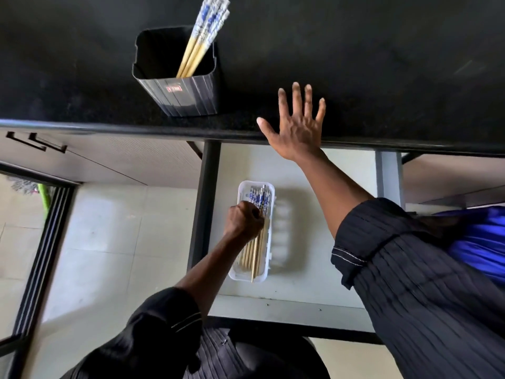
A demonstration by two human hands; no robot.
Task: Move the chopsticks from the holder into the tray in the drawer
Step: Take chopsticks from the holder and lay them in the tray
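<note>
A black square holder [188, 97] stands near the front edge of the dark counter, with several blue-and-white chopsticks [203, 34] leaning toward its far right corner. Below, a white tray [269, 258] lies in the open drawer [314, 242]. Several chopsticks [252, 250] lie lengthwise in its left compartment. My left hand [244, 221] is down in the tray, fingers closed around that bundle near its patterned ends. My right hand [296, 127] is spread flat over the counter's front edge, holding nothing.
The dark counter [355, 64] fills the upper view. The drawer's black left side [205, 203] runs beside the tray. A closed cupboard front with black handles [38, 142] sits at left, above pale floor tiles [109, 242] and a dark door frame [38, 258].
</note>
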